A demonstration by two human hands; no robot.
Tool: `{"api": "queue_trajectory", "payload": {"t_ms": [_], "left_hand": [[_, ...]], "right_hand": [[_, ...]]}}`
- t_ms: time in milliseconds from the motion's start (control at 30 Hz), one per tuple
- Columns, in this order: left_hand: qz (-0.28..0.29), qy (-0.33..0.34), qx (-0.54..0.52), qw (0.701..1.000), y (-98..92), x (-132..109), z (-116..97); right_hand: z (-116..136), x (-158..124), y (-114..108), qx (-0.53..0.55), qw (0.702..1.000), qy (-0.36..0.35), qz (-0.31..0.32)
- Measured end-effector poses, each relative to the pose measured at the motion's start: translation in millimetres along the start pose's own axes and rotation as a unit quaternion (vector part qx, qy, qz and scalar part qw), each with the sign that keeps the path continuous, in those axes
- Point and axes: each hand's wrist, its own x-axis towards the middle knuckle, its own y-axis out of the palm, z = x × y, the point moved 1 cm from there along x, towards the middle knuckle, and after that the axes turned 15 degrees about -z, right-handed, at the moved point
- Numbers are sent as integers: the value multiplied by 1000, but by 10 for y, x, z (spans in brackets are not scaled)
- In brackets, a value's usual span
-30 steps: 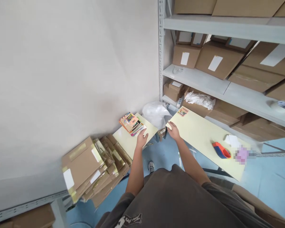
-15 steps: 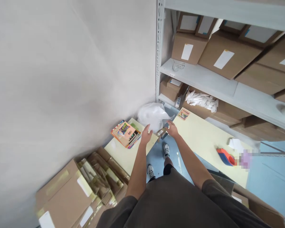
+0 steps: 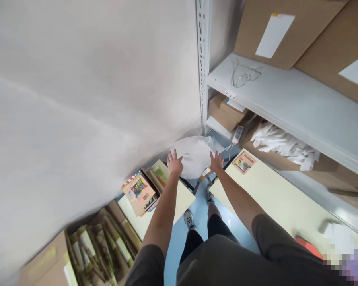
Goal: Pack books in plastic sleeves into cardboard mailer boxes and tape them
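Both arms stretch forward toward a white plastic bag [image 3: 193, 153] lying low by the wall, between two cream tables. My left hand [image 3: 175, 163] has its fingers spread at the bag's left side, above the left table's far corner. On the bag's right side, my right hand [image 3: 216, 161] is also spread, over the right table's near-left corner. Neither hand holds anything; whether they touch the bag I cannot tell. A stack of picture books [image 3: 140, 192] lies on the left table [image 3: 183, 202]. One picture card [image 3: 244, 162] rests on the right table [image 3: 268, 186].
Grey shelving [image 3: 289, 93] on the right carries cardboard boxes [image 3: 265, 29] and wire-framed glasses [image 3: 246, 75]. Below is an open box of white bundled material [image 3: 283, 143]. Folded cardboard [image 3: 98, 246] stands at lower left. A red item [image 3: 308, 246] is on the right table.
My view has moved closer to the bag and shelf. My hands, formerly half curled, now have their fingers spread, and the left has shifted slightly leftward.
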Motion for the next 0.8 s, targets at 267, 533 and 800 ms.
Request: {"api": "queue_trajectory", "payload": {"t_ms": [267,533,800], "left_hand": [[-18,-59,39,997,-28,676,57],[-66,-44,50,996,-767,690,-4],[8,-28,57,998,-1056,369,68]], "right_hand": [[146,479,91,69,995,-65,9],[513,303,-308,277,953,-89,-87],[687,-217,-515,221,965,-50,-129]]}}
